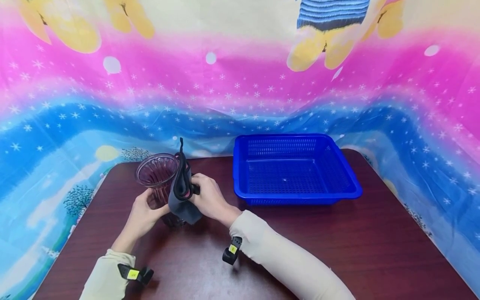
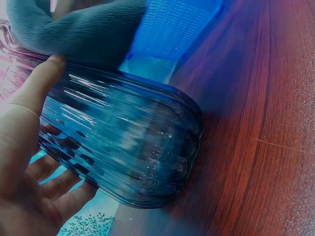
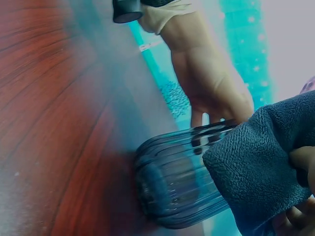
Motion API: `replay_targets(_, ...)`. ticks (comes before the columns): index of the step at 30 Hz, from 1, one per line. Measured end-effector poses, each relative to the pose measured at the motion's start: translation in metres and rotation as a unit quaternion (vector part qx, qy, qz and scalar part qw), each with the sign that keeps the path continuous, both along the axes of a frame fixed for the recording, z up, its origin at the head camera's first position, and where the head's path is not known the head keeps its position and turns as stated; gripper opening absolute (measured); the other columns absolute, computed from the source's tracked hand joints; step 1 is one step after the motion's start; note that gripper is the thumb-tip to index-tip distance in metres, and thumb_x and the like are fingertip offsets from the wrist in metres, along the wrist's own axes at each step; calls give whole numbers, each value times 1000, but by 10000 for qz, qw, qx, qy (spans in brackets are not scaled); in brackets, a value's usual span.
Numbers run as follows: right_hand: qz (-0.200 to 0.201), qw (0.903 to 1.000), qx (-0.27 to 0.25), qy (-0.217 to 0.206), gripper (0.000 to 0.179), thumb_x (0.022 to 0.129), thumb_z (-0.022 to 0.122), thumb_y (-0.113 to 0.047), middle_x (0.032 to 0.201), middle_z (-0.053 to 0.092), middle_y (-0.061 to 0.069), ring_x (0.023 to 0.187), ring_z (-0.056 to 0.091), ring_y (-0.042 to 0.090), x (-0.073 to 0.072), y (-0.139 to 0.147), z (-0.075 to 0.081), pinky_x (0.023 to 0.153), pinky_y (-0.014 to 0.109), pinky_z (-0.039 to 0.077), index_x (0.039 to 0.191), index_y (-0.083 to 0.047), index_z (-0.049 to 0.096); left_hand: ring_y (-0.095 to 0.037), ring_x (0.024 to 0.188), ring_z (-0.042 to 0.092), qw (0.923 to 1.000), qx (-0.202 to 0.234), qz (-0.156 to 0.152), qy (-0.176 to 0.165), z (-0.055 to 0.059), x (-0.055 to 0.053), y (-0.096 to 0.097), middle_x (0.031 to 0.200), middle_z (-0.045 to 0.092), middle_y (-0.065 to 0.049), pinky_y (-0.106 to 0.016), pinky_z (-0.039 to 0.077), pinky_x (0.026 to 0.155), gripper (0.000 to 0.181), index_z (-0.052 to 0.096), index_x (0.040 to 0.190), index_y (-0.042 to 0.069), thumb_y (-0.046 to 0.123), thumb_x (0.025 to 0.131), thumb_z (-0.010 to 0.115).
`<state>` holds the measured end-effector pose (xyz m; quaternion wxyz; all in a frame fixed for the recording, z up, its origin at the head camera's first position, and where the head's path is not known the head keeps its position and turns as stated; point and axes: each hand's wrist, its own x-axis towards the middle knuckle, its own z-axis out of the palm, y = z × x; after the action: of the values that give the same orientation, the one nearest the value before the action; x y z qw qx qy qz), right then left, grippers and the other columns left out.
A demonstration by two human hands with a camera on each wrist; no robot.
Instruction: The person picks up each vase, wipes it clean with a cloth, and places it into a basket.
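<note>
Head view, left hand (image 1: 141,212) gripping ribbed transparent vase (image 1: 160,192), right hand (image 1: 211,197) pinching plush grey cloth (image 1: 182,205)

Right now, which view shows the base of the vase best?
The left wrist view: the base is large there and nothing covers it. The right wrist view also shows it, but smaller. The head view shows it small and dark, partly behind the cloth.

I log a reddish-brown wood-grain tabletop (image 1: 367,246) bearing a blue plastic basket (image 1: 296,195); glass vase (image 2: 128,137) contact I cannot confirm.
</note>
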<state>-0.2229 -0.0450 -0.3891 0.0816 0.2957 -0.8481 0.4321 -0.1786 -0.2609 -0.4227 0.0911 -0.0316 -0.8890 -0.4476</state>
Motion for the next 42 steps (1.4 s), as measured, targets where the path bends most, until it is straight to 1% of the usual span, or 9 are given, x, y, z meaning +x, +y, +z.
replay_targets(7,117,9998,-154,31,7,86,78,-14,94,68,0,81,60,11,-1,0,12,71,16,46,91,-11,75,20,96,53,9999,86,-43,40,-1,0,1,127,67,-23,-3,45,83,63,52,140,1,21,87,81)
replay_targets(13,219,9998,-24,-19,6,88,77,-12,92,67,1,80,60,10,-1,1,17,70,16,46,93,-9,75,21,96,51,10000,67,-26,-52,-1,0,0,129,66,-24,-3,44,84,64,51,140,0,22,87,80)
replay_targets(18,249,9995,183,-43,5,89,75,-11,90,67,1,80,60,10,-2,1,15,71,16,47,94,-10,75,21,96,51,10000,46,-5,-58,0,0,-1,128,66,-24,-3,45,83,63,52,139,0,23,88,80)
replay_targets(23,234,9992,290,-134,6,88,75,-9,88,66,1,80,59,10,-3,3,7,71,15,47,94,-10,75,20,95,53,10000,50,-18,-20,0,1,-1,126,68,-24,-4,46,82,59,54,137,0,21,88,79)
replay_targets(26,211,9989,348,-215,5,88,76,-8,86,64,1,79,59,10,-4,5,1,71,16,47,93,-9,75,10,99,60,10000,-53,-2,-29,0,0,0,126,67,-23,-5,46,81,60,53,137,0,20,87,79)
replay_targets(29,166,9984,465,-262,6,87,77,-9,85,64,1,80,61,10,-4,7,-5,72,16,48,93,-9,76,-13,108,67,9998,-178,25,-59,-1,-1,0,128,66,-23,-8,49,82,63,52,139,0,23,87,80)
replay_targets(32,119,9979,566,-285,8,86,78,-9,86,65,0,81,62,10,-4,8,-10,73,17,50,94,-10,76,-33,116,66,9996,-242,59,-121,-2,-1,1,129,65,-24,-24,57,88,65,50,140,0,27,88,79)
replay_targets(36,111,9973,643,-343,8,87,77,-9,87,65,0,82,63,10,-3,9,-20,74,17,51,95,-11,76,-39,120,64,9995,-256,84,-164,-2,0,2,132,62,-25,-48,56,95,67,49,139,-2,30,89,78)
replay_targets(42,127,9967,702,-387,7,85,75,-6,85,64,1,79,60,10,-2,12,-32,71,18,48,91,-10,75,-37,123,63,9996,-170,96,-213,-2,1,2,134,61,-25,-49,53,97,67,48,141,-2,30,89,78)
